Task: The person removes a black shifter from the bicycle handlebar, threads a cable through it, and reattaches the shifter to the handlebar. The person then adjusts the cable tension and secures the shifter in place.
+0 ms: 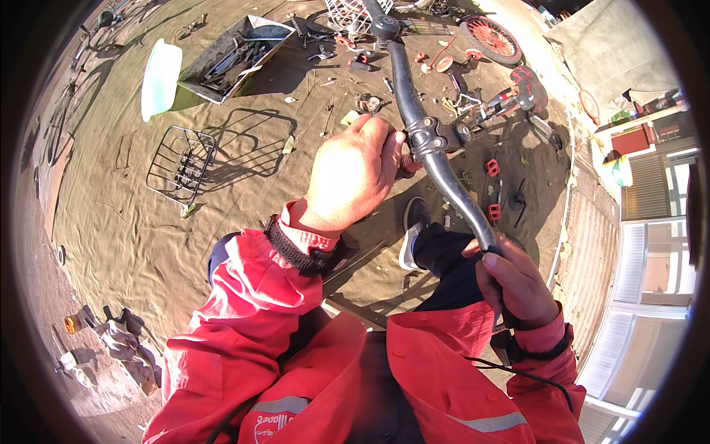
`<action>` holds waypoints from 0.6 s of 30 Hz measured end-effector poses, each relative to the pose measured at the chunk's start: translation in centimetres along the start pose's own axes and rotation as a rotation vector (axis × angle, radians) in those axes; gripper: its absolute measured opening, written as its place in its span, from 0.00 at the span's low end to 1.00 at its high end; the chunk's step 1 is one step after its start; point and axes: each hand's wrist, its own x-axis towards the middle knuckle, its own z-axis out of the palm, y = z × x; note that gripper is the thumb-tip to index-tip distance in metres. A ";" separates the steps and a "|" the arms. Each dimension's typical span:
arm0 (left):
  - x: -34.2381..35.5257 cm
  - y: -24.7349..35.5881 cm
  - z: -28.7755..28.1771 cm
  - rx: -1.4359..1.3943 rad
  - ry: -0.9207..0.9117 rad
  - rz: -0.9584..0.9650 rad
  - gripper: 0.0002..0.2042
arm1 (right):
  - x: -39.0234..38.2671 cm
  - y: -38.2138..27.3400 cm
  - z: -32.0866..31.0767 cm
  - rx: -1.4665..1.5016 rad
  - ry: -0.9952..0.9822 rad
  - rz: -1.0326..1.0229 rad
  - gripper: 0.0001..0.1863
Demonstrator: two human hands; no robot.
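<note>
A black bicycle handlebar (466, 201) runs from the top of the view down toward my right side, with a bolted stem clamp (427, 139) at its middle. My right hand (518, 281) is wrapped round the bar's near end. Beside the stem, on its left, my left hand (351, 174) is closed, fingers curled and thumb against them. Whatever it pinches is hidden behind the fingers. A red part (409, 165) shows just below the stem, partly covered by the bar and my left hand.
A tan tarp (133, 244) covers the ground. On it lie a tray of tools (188, 74), a pale green basin (161, 80), a black wire rack (182, 164), red pedals (493, 169) and a red-spoked wheel (491, 40). My shoe (416, 222) is under the handlebar.
</note>
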 end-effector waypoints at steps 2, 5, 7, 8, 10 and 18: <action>0.1 0.0 0.0 0.019 -0.008 0.023 0.10 | 0.0 0.0 0.0 0.010 0.003 0.019 0.16; 0.2 -0.1 0.2 0.014 -0.045 -0.009 0.10 | 0.0 -0.1 -0.1 0.002 0.001 0.026 0.16; 0.1 -0.2 0.2 0.010 -0.047 0.000 0.10 | 0.0 -0.1 -0.1 -0.003 -0.001 0.033 0.15; 0.2 -0.3 0.2 0.008 -0.047 0.008 0.10 | -0.1 -0.1 -0.1 0.000 -0.002 0.038 0.15; 0.2 -0.3 0.2 0.014 -0.056 0.015 0.09 | -0.1 -0.2 -0.1 0.008 -0.005 0.046 0.15; 0.4 -0.2 -0.4 0.109 -0.094 0.067 0.08 | 0.1 0.0 -0.2 0.009 -0.032 0.015 0.15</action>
